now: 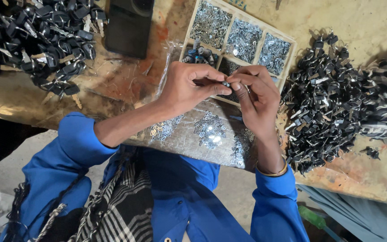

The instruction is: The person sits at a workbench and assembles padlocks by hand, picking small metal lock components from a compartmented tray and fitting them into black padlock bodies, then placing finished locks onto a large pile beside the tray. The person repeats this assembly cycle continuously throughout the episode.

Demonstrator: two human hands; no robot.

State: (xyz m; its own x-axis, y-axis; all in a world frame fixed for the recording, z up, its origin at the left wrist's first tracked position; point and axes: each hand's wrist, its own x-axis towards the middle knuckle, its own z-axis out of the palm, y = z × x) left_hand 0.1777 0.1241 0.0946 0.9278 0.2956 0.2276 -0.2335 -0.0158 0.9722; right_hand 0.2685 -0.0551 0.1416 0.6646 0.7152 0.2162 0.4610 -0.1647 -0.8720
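A clear plastic sheet point(202, 134) strewn with small metal pieces is seen nearest. Above it, a tiny metal part point(225, 84) is pinched between the fingertips of the left hand point(188, 86) and right hand point(257, 96) — just before a wooden compartment tray point(287, 45) — with black-headed keys point(323, 98) heaped alongside.

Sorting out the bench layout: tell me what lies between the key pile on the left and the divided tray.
In the head view, a dark rectangular block sits between the key pile and the divided tray, on bare, stained tabletop.
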